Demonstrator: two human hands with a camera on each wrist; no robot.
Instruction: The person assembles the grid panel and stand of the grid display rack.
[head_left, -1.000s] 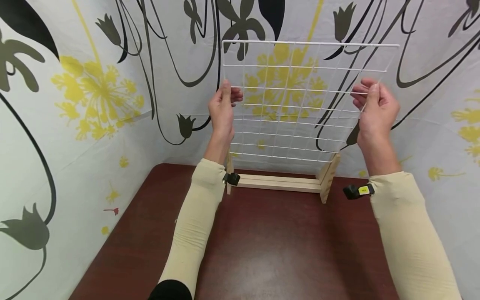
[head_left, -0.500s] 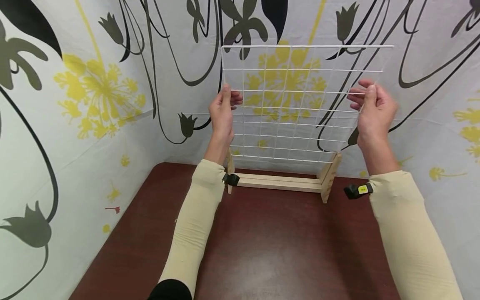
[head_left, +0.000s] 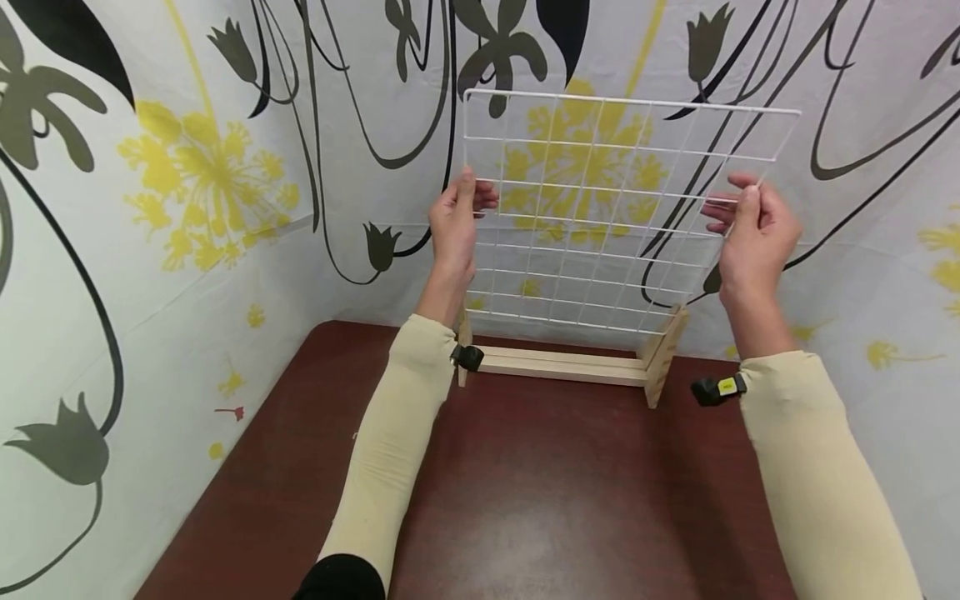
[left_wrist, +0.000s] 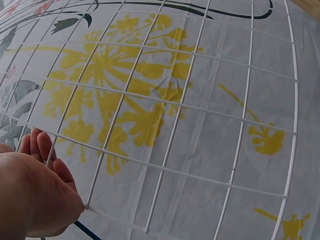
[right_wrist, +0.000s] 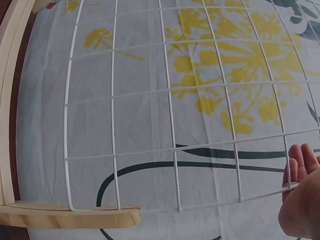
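Note:
Between my two hands stands a white wire grid panel [head_left: 596, 145], tilted with its right side a little lower. My left hand [head_left: 453, 225] holds its left edge, thumb in front and fingers behind the wires. On the opposite edge, my right hand [head_left: 756, 237] pinches the outer wire between thumb and fingers. Below is a pale wooden stand [head_left: 558, 367], a crossbar joining two side pieces. In the right wrist view, a lower corner of the grid overlaps the wooden side piece [right_wrist: 70, 217]; whether it sits in a slot cannot be told.
The stand is on a dark reddish-brown table [head_left: 525, 483], towards its back edge. A patterned cloth [head_left: 225, 317] with yellow and grey flowers hangs behind and at both sides. Each wrist wears a small black camera, such as the right one [head_left: 712, 390].
The grid's top edge has tipped, its right end sinking, and the right hand has dipped slightly with it. Both hands keep their hold. The wooden stand stays in place; the head view shifts a little.

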